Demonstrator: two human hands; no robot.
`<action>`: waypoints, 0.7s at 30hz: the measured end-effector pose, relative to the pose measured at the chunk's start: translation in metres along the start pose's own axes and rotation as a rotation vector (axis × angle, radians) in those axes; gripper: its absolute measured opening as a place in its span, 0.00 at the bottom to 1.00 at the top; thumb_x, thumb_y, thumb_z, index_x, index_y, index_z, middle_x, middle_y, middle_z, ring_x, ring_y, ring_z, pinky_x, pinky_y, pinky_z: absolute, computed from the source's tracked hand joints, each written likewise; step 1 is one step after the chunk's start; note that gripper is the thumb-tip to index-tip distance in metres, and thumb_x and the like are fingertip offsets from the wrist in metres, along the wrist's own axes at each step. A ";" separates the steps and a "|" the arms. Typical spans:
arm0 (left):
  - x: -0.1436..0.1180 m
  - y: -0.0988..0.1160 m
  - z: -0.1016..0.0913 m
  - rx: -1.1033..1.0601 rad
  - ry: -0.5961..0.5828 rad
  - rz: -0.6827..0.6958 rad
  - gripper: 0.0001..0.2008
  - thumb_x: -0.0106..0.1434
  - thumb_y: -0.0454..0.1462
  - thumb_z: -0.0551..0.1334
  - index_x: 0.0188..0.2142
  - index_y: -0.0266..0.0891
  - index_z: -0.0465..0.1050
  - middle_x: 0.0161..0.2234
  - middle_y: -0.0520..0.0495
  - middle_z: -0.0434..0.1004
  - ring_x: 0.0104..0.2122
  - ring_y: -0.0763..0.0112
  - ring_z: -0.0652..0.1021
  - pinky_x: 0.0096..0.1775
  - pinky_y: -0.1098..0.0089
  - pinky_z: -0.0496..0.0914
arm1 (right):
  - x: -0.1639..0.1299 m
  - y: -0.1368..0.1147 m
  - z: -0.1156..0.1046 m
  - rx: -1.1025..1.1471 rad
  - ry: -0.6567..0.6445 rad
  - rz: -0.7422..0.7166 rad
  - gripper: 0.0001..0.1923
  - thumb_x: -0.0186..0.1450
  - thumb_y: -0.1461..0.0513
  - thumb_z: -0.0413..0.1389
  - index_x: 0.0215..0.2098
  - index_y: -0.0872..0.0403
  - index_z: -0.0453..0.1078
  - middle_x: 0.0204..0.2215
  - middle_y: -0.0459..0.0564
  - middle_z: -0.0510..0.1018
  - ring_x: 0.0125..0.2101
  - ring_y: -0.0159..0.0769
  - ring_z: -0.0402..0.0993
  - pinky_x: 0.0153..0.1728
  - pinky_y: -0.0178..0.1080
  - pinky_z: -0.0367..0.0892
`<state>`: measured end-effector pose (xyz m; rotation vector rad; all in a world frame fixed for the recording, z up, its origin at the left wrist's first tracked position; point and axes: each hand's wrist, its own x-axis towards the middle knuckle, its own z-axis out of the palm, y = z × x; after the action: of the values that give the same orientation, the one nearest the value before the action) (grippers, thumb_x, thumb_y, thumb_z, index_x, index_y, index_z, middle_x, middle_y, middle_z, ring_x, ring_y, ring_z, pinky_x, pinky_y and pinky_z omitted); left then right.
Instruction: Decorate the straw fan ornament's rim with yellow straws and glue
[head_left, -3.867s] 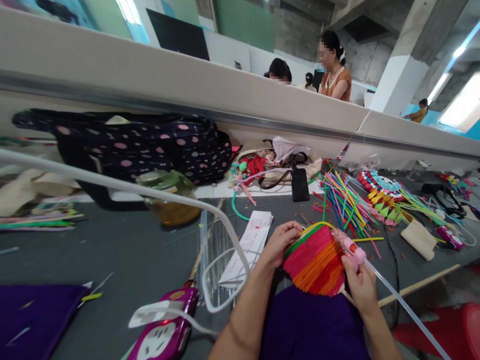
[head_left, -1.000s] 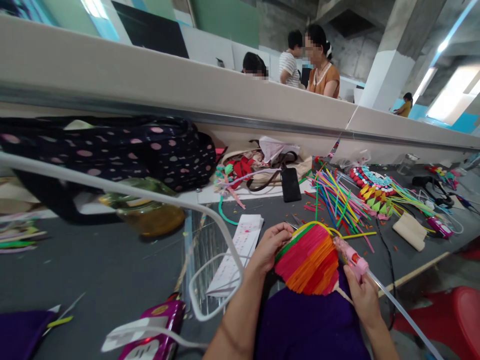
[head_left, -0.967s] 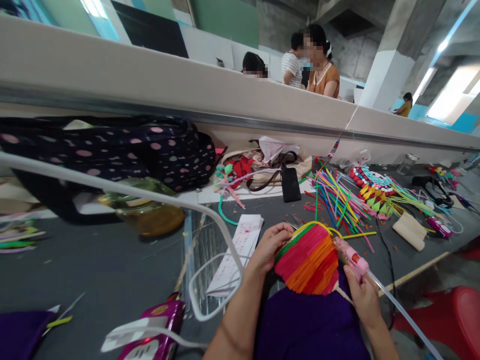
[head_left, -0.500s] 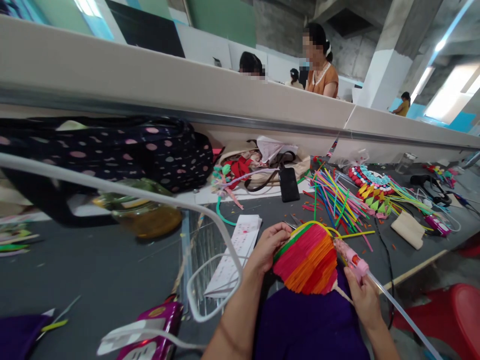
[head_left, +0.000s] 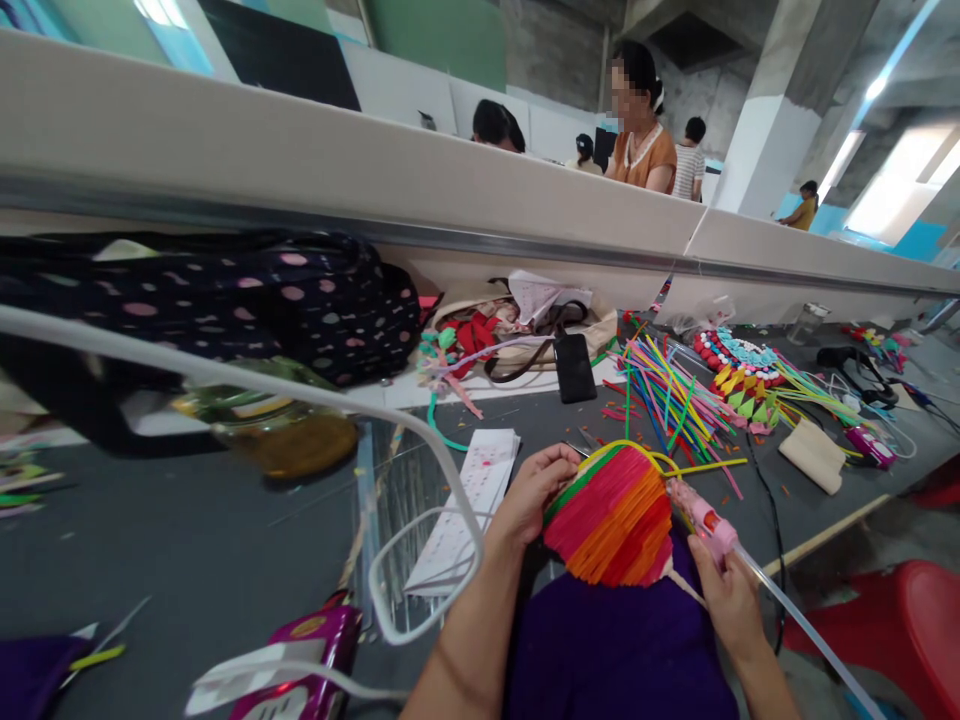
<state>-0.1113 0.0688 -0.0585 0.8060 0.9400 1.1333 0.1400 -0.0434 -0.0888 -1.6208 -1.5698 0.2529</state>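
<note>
My left hand (head_left: 541, 488) grips the upper left edge of a rounded craft piece (head_left: 611, 520) striped in green, pink, orange and red. A yellow pipe cleaner (head_left: 712, 466) curves along its top edge, its loose end sticking out to the right. In my right hand (head_left: 726, 590) is a pink hot glue gun (head_left: 706, 518), its tip close to the piece's upper right edge. A long clear glue stick (head_left: 806, 615) trails from its back. Below the piece, a pale cord (head_left: 684, 585) runs toward my right hand. Purple cloth (head_left: 615, 650) covers my lap.
Colourful pipe cleaners (head_left: 671, 390) lie scattered behind my hands. A black phone (head_left: 574, 368), folded paper (head_left: 465, 510) and a glass jar (head_left: 277, 430) stand or lie leftward. A white bent frame (head_left: 442, 450) crosses the foreground. A red stool (head_left: 915, 620) is at right. People work beyond the partition.
My hands, the craft piece and the glue gun keep nearly the same pose. The whole view shifts slightly, and another person in a striped top now shows in the background.
</note>
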 end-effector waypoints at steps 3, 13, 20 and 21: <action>0.000 -0.001 -0.001 0.004 -0.006 0.010 0.05 0.45 0.34 0.64 0.24 0.37 0.68 0.14 0.59 0.65 0.13 0.82 0.61 0.19 0.78 0.50 | -0.001 -0.001 -0.002 -0.009 -0.016 -0.006 0.25 0.67 0.47 0.48 0.47 0.55 0.75 0.37 0.55 0.83 0.41 0.46 0.79 0.44 0.40 0.73; 0.002 -0.002 -0.001 0.017 0.001 0.012 0.05 0.45 0.34 0.64 0.23 0.37 0.68 0.13 0.60 0.63 0.13 0.82 0.60 0.19 0.78 0.50 | -0.003 0.004 -0.002 -0.034 -0.004 -0.009 0.23 0.67 0.49 0.48 0.46 0.55 0.75 0.38 0.56 0.82 0.41 0.46 0.79 0.45 0.41 0.72; 0.001 -0.001 0.000 0.018 0.007 0.008 0.04 0.45 0.33 0.63 0.23 0.37 0.69 0.13 0.59 0.63 0.13 0.82 0.59 0.19 0.78 0.48 | -0.004 0.001 -0.006 -0.036 0.006 -0.001 0.23 0.67 0.48 0.49 0.42 0.54 0.77 0.35 0.55 0.83 0.40 0.47 0.79 0.42 0.41 0.73; 0.000 -0.001 0.000 0.016 0.008 0.005 0.04 0.45 0.33 0.63 0.23 0.37 0.69 0.13 0.60 0.63 0.13 0.82 0.59 0.19 0.78 0.48 | -0.005 0.001 -0.006 -0.034 0.007 0.000 0.23 0.66 0.47 0.49 0.42 0.54 0.77 0.35 0.55 0.83 0.39 0.47 0.79 0.42 0.41 0.74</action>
<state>-0.1109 0.0690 -0.0592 0.8184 0.9551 1.1354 0.1438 -0.0498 -0.0880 -1.6463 -1.5771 0.2215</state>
